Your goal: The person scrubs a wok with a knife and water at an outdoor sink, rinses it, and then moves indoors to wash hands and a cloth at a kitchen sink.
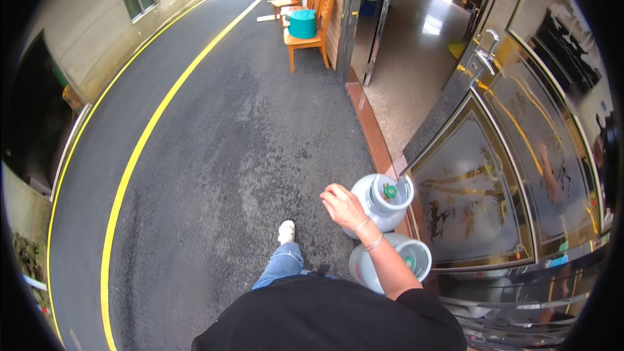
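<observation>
My right hand (341,203) hangs in the air before me, its fingers loosely bent and nothing seen in them. Two thin bracelets circle that wrist. Just right of the hand stands a grey gas cylinder (363,190) with a collar around its green valve knob (390,191); the hand overlaps its edge in the picture, and I cannot tell whether they touch. A second grey gas cylinder (363,269), nearer to me, is partly covered by my forearm. Its green valve knob (410,263) shows inside the collar. My left hand is out of view.
An ornate metal door (468,195) with a lever handle (485,61) stands open beside the cylinders. A reddish stone threshold (370,126) edges the doorway. Wooden chairs (304,43), one bearing a teal tub (302,24), line the wall ahead. Yellow lines (146,136) mark the asphalt lane.
</observation>
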A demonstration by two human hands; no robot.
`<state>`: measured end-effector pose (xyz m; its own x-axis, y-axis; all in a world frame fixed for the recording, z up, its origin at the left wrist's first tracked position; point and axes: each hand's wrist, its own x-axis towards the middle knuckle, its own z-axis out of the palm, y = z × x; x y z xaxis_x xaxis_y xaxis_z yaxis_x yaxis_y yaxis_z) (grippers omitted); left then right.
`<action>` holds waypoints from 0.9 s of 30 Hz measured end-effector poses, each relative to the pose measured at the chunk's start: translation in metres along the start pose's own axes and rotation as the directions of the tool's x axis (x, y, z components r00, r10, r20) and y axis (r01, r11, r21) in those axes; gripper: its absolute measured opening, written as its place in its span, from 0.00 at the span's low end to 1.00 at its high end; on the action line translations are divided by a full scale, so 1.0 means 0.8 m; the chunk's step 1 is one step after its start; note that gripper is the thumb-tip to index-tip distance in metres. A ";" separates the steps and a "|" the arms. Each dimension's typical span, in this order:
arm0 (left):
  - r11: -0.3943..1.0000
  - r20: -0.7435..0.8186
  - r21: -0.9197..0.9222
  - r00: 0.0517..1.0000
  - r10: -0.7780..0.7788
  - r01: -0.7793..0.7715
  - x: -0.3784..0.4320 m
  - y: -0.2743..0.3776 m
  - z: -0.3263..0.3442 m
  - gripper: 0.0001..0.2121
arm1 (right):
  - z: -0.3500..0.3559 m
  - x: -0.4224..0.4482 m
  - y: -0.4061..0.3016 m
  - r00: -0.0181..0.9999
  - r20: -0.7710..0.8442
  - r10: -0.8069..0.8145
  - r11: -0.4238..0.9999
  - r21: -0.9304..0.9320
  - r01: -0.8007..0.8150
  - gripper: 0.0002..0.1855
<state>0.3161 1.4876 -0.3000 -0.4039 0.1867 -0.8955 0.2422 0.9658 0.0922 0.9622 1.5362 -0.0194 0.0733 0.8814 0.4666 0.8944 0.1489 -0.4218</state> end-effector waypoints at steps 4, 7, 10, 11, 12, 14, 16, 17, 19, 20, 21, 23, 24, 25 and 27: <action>0.998 0.036 0.048 0.999 0.030 -0.031 0.007 0.215 0.090 0.06 | 0.037 0.147 0.104 1.000 -0.023 -0.008 1.000 -0.008 0.008 0.08; 0.974 0.049 0.044 0.974 0.222 -0.224 0.012 0.446 0.156 0.06 | 0.038 0.181 0.197 0.990 0.004 0.142 0.986 -0.086 -0.142 0.07; 0.710 0.057 -0.212 0.717 0.695 -0.672 -0.018 0.770 0.275 0.07 | -0.009 0.178 0.290 0.954 -0.039 0.296 0.940 -0.165 -0.298 0.05; 0.501 0.051 -0.317 0.513 0.857 -0.805 -0.082 0.867 0.370 0.07 | -0.037 0.159 0.330 0.917 -0.082 0.391 0.883 -0.247 -0.398 0.05; 0.246 0.099 -0.327 0.226 0.969 -0.912 -0.125 0.971 0.397 0.06 | -0.053 0.154 0.363 0.868 -0.135 0.478 0.818 -0.291 -0.496 0.05; 0.088 0.166 -0.226 0.051 0.985 -0.970 -0.254 1.119 0.516 0.07 | -0.099 0.125 0.432 0.747 -0.254 0.614 0.652 -0.370 -0.662 0.05; 0.001 0.238 -0.138 -0.032 0.971 -0.990 -0.373 1.196 0.637 0.09 | -0.132 0.096 0.497 0.634 -0.353 0.688 0.517 -0.374 -0.770 0.05; -0.034 0.252 -0.160 -0.074 0.965 -0.987 -0.415 1.219 0.690 0.09 | -0.141 0.088 0.530 0.582 -0.396 0.710 0.463 -0.361 -0.810 0.05; -0.042 0.308 -0.253 -0.122 0.944 -0.967 -0.493 1.225 0.806 0.09 | -0.156 0.086 0.600 0.484 -0.408 0.774 0.347 -0.366 -0.864 0.07; -0.087 0.348 -0.304 -0.195 0.917 -0.949 -0.504 1.221 0.855 0.09 | -0.159 0.091 0.638 0.465 -0.388 0.795 0.332 -0.362 -0.871 0.07; -0.047 0.457 -0.302 -0.188 0.869 -0.952 -0.500 1.223 0.895 0.09 | -0.156 0.113 0.686 0.450 -0.385 0.805 0.332 -0.336 -0.881 0.07; -0.341 0.597 0.424 -0.024 0.802 -0.839 -0.430 1.251 0.920 0.12 | -0.145 0.203 0.758 0.552 -0.284 0.784 0.497 -0.244 -0.833 0.07; -0.547 0.721 0.564 0.046 0.691 -0.619 -0.352 1.279 0.886 0.13 | -0.138 0.267 0.783 0.647 -0.237 0.725 0.628 -0.158 -0.762 0.07; -0.396 0.687 0.609 0.207 0.697 -0.687 -0.301 1.262 0.884 0.13 | -0.155 0.310 0.814 0.705 -0.211 0.677 0.696 -0.128 -0.707 0.07; 0.555 0.475 0.342 0.649 0.594 -0.758 -0.240 1.208 0.884 0.12 | -0.202 0.366 0.893 0.778 -0.146 0.611 0.772 -0.107 -0.626 0.09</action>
<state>1.2513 2.2580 -0.3472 0.3003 0.6100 -0.7333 0.7422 0.3335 0.5813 1.6939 1.8280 -0.0590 0.6676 0.7117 0.2186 0.6921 -0.4850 -0.5346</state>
